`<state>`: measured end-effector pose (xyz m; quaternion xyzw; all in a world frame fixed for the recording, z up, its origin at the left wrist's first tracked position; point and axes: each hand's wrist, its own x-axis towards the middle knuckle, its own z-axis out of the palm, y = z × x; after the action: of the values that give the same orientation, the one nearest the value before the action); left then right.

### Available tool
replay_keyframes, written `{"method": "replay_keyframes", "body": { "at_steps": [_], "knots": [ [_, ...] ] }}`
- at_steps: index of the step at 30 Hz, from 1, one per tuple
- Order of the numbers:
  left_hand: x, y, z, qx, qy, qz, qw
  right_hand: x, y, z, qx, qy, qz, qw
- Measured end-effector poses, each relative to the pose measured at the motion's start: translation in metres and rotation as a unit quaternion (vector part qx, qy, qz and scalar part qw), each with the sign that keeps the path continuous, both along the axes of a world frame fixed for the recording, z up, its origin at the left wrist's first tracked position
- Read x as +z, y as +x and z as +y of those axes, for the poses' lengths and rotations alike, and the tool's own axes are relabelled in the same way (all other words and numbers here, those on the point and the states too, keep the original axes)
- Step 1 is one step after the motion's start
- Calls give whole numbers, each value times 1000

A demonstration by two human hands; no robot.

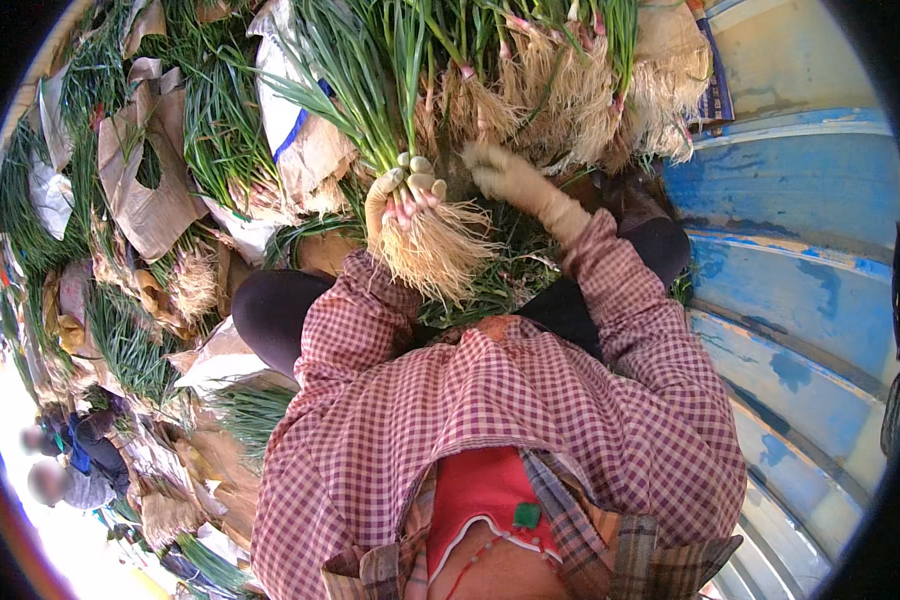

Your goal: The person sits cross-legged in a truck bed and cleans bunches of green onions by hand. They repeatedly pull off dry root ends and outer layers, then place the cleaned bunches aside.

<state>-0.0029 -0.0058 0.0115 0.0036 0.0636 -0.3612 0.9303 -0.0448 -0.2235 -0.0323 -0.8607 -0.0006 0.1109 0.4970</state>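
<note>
A bunch of young garlic plants (pixel 439 247) hangs before me, its long green leaves up and its pinkish stem ends and pale, stringy roots down. Gloved in tan, my left hand (pixel 401 187) is closed around the stems just above the roots. My right hand (pixel 506 176), also in a tan glove, is blurred and apart from that bunch. It is just below a row of more rooted garlic plants (pixel 555 90); whether it touches or grips any of them is unclear.
Loose green leaves (pixel 487 277) litter the ground between my knees. Bundles of green plants (pixel 232 135) and brown sacking (pixel 146 165) cover the left side. On the right rises a blue-painted metal wall (pixel 780 195). Other people (pixel 90 457) are at the far lower left.
</note>
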Motion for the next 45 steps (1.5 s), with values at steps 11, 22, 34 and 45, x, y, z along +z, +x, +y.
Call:
{"method": "replay_keyframes", "body": {
  "at_steps": [11,22,34,45],
  "knots": [
    [19,-2,-6,2,15,-29,999,43,44,48,18,-288,-407,866],
    [26,5,-13,-55,21,-66,996,64,97,-1,-165,-332,-42,928],
    [7,11,-9,14,265,-55,963,1,-3,-10,-73,-166,-59,982],
    [16,-10,-3,-61,292,-30,954,17,37,69,-173,506,161,830]
  ]
}}
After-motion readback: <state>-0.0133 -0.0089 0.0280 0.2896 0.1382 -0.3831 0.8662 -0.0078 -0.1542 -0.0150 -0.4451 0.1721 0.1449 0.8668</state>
